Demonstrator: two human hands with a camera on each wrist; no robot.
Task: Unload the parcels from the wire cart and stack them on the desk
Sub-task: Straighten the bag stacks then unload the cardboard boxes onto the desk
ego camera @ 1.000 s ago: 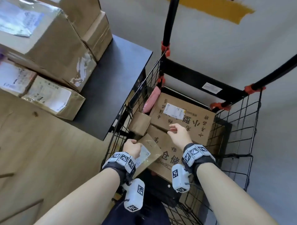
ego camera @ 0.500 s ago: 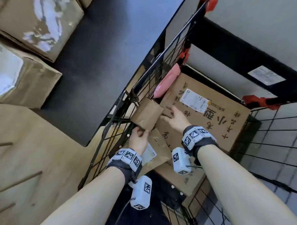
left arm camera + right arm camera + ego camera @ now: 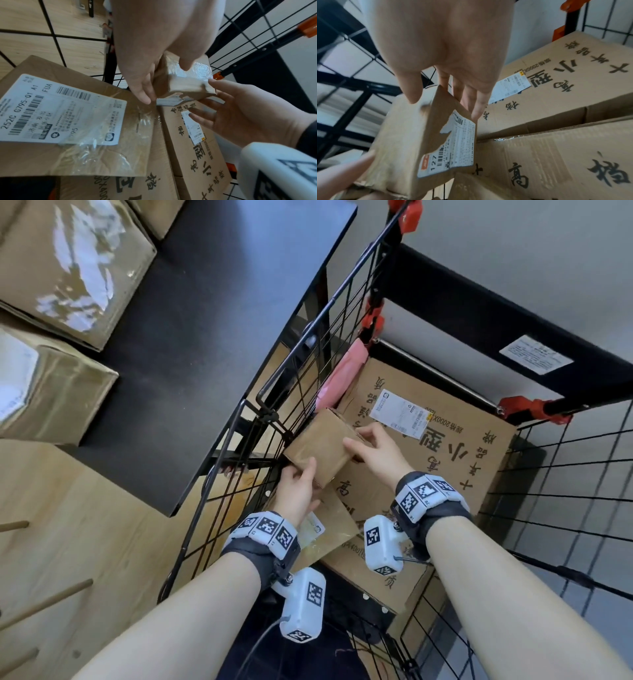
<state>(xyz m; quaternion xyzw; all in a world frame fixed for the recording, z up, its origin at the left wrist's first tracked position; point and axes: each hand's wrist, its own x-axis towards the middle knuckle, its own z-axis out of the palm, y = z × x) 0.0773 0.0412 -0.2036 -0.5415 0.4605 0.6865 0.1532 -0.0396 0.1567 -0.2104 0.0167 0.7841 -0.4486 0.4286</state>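
Note:
A small brown cardboard box [image 3: 322,446] is at the left side of the black wire cart [image 3: 346,285], tilted and held between both hands. My left hand [image 3: 301,481] grips its near end, thumb on top. My right hand [image 3: 359,441] pinches its far right corner, thumb on one face and fingers behind. The left wrist view shows the small box [image 3: 185,82] with shiny tape, and the right hand [image 3: 240,115] reaching in under it. In the right wrist view the small box [image 3: 412,135] carries a torn white label.
Large printed cartons [image 3: 435,450] fill the cart, with a flat taped parcel [image 3: 329,529] lying on them and a pink parcel [image 3: 342,374] against the wire side. The black desk [image 3: 212,320] stands left of the cart and holds stacked boxes [image 3: 68,261].
My left hand left the flat taped parcel and my right hand left the large carton. Both have moved forward onto the small box, which now sits tilted in their hold.

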